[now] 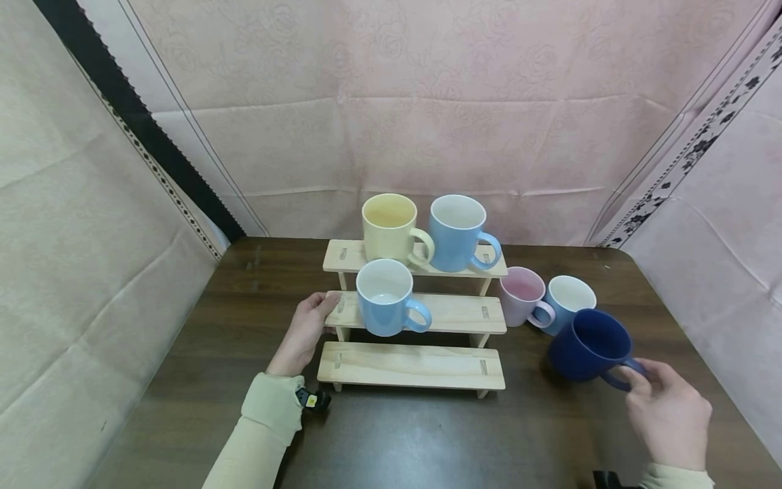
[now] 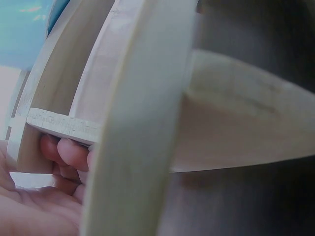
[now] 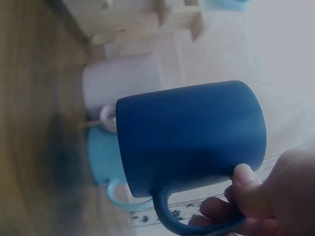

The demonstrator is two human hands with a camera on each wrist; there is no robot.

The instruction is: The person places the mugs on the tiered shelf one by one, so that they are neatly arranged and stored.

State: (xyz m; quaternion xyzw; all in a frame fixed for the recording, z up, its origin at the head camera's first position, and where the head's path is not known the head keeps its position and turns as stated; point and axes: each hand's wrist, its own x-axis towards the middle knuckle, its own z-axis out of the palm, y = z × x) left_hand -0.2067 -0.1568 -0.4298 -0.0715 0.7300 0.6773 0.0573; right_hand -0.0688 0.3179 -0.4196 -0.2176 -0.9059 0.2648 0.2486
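My right hand (image 1: 668,411) holds a dark blue mug (image 1: 586,343) by its handle. In the right wrist view the mug (image 3: 192,137) appears raised off the table, with thumb and fingers around the handle. My left hand (image 1: 305,333) grips the left end of the middle step of a three-step wooden display rack (image 1: 455,312); the left wrist view shows fingers curled beneath the board. A light blue mug (image 1: 381,309) stands on that middle step. On the top step are a pale yellow mug (image 1: 385,234) and another light blue mug (image 1: 452,241). Nothing stands on the bottom step (image 1: 409,363).
Right of the rack, a pink-lilac mug (image 1: 516,302) and a light blue mug (image 1: 568,292) stand close together on the dark wooden table (image 1: 403,441). The dark blue mug is in front of them. Pale patterned cloth (image 1: 427,136) hangs behind and at both sides.
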